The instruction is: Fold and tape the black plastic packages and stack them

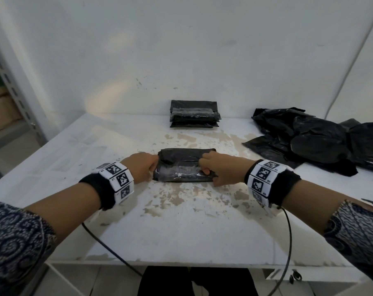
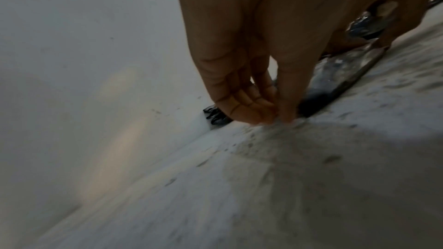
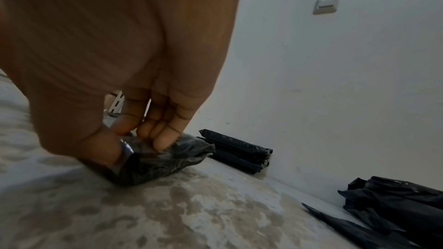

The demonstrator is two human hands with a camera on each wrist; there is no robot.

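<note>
A folded black package (image 1: 184, 165) lies flat on the worn white counter (image 1: 181, 221), held at both ends. The left hand (image 1: 141, 166) grips its left end; in the left wrist view the fingers (image 2: 242, 101) curl inward with their tips against the thumb, down at the counter beside the package's edge. The right hand (image 1: 218, 168) grips the right end: in the right wrist view its fingers (image 3: 163, 135) curl onto the crinkled plastic from above while the thumb presses the near side, pinching the fold between them. A shiny strip of clear tape (image 1: 179, 168) runs along the package between the two sets of fingers. Beyond the fingers, against the wall, sits a stack of finished packages (image 1: 194, 115). Off to the right of the right fingers lies a loose heap of black plastic (image 1: 316, 139).
</note>
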